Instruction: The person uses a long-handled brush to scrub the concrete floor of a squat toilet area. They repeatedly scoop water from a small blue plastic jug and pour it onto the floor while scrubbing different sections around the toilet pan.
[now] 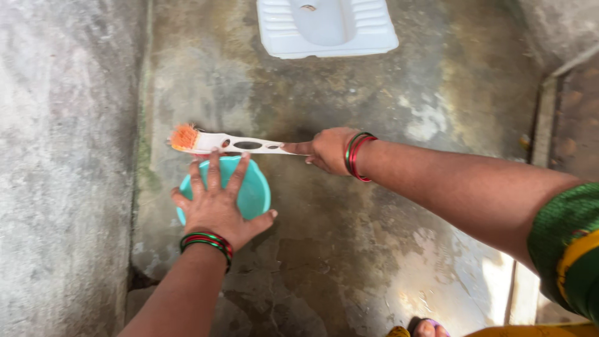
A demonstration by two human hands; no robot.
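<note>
Floor (349,249): bare concrete, stained and patchy, damp-looking in places; likely slick underfoot.
Wall (62,168): rough grey cement along the left side of the view, meeting the floor at a dark seam.
Squat toilet (327,28): white ceramic pan set in the floor at the top of the view, well apart from both hands.
Mug (256,190): teal plastic, round, held low near the wall. Judged light and stiff, smooth, probably slippery if wet. The rim is the natural place to take hold.
Brush (218,143): long white plastic handle with oval cut-outs, orange bristles at the far end, lying level just above the mug. Judged light, handle rigid, bristles springy. Best gripped at the handle's rear end.
Left hand (215,209): fingers spread wide over the top of the mug, palm down, pressing or gripping it; red and green bangles at the wrist.
Right hand (327,150): closed around the brush handle's end, forefinger laid along it.
Toes (427,327): just visible at the bottom edge.
</note>
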